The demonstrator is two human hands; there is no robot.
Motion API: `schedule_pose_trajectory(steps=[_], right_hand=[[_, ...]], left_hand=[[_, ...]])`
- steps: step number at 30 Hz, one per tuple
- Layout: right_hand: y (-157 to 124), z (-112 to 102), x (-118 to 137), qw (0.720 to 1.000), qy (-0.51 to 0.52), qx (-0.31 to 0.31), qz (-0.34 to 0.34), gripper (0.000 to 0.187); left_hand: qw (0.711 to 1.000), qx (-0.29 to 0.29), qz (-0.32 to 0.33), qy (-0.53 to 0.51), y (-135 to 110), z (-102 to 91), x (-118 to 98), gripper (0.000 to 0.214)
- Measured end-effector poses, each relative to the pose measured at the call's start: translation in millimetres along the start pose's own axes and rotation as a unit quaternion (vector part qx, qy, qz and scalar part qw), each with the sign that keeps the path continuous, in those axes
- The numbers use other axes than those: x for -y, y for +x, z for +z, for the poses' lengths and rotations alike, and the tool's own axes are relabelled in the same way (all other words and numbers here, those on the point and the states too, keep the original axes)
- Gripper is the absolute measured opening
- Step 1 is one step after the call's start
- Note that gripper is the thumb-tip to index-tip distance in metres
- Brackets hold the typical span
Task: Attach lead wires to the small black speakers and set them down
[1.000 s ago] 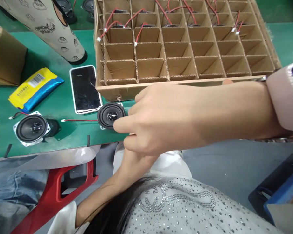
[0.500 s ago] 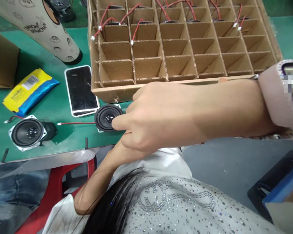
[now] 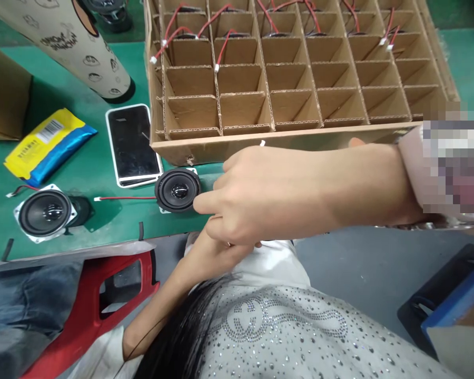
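My right hand (image 3: 268,195) reaches in from the right over the table's front edge. Its fingers are curled together, and the index fingertip meets the right rim of a small black speaker (image 3: 176,189). That speaker lies face up on the green table (image 3: 102,179), with a red wire (image 3: 126,198) trailing left. My left hand (image 3: 209,255) comes up from below and sits under the right hand, which hides its fingers. Just behind both hands stands a cardboard divider box (image 3: 284,139); its far cells hold speakers with red wires.
A second speaker (image 3: 43,213) with a silver frame lies at the left. A phone (image 3: 132,142), a yellow-and-blue pouch (image 3: 43,145), a patterned tube (image 3: 75,42) and a brown box (image 3: 3,100) sit behind it. A red stool (image 3: 90,300) and a blue crate (image 3: 454,295) stand on the floor.
My right index finger lay over the small speaker's face and has drawn back to its right rim. The left hand stays tucked under the right.
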State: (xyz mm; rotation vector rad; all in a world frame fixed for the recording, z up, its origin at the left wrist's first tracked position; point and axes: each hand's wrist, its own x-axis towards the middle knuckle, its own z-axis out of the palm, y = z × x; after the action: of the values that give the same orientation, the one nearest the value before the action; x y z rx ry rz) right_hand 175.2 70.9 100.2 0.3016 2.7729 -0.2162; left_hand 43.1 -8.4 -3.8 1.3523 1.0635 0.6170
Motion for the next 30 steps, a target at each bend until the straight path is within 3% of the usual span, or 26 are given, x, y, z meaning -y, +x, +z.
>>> schedule_pose_trajectory(steps=[2, 4, 11, 16, 22, 30], right_hand=[[-0.9, 0.9, 1.4, 1.000, 0.002, 0.006, -0.006, 0.014], [-1.5, 4.0, 1.3, 1.000, 0.008, 0.005, -0.014, 0.012], [-8.1, 14.5, -2.6, 0.999, -0.002, -0.034, -0.014, 0.016], [-12.1, 12.9, -2.5, 0.999, -0.015, -0.035, -0.001, 0.019], [-14.9, 17.3, -3.3, 0.999, -0.019, -0.038, -0.011, 0.018], [-14.1, 13.0, -3.5, 0.999, -0.036, -0.009, -0.001, 0.023]], left_hand=[[0.997, 0.073, -0.003, -0.007, -5.5, 3.4, 4.5, 0.022], [0.995, 0.091, -0.013, -0.034, -8.7, 5.8, 7.5, 0.027], [0.999, -0.010, 0.027, 0.020, -5.7, 2.3, 7.0, 0.013], [0.996, -0.021, -0.004, -0.090, -3.4, 5.8, 9.5, 0.019], [0.971, -0.079, -0.029, -0.223, -4.9, 27.7, 9.7, 0.034], [0.977, -0.153, 0.015, -0.150, 3.6, 40.3, 10.0, 0.024]])
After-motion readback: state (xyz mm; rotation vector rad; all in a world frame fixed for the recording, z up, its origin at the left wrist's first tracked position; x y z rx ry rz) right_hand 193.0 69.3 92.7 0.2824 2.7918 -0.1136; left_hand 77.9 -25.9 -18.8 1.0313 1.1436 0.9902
